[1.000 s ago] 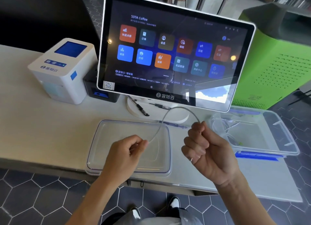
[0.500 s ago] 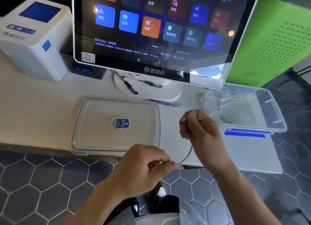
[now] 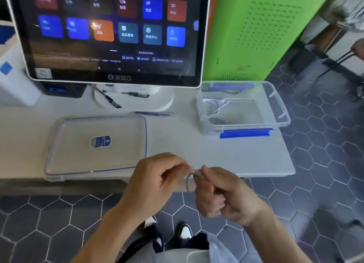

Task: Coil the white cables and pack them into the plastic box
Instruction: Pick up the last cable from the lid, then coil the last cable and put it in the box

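Dark grey hexagon floor tiles below, pale white countertop above, seen from over its front edge. On the counter: one large touchscreen terminal on a round white stand, one white label printer with a blue square mark at the far left, one bright green perforated cabinet behind the right end.

Left hand curled nearly closed, thumb and forefinger pinched on one thin white cable. Right hand likewise mostly closed, fingertips pinching the same cable just beside the left pinch. Both hands held close together, nearly touching, in front of the counter edge and over the floor, forearms rising from the bottom corners of the view and converging. Short loop of cable curving down between the two pinches; rest of its length hidden inside the right fist, so number of turns not readable.

One clear plastic box with blue latch clips at the counter's right end, open, well apart from the hands. Coiled white cables lying at its left end; blurred, count not readable. One clear flat plastic lid with a small blue sticker lying flat left of centre, near the front edge, just left of the hands.
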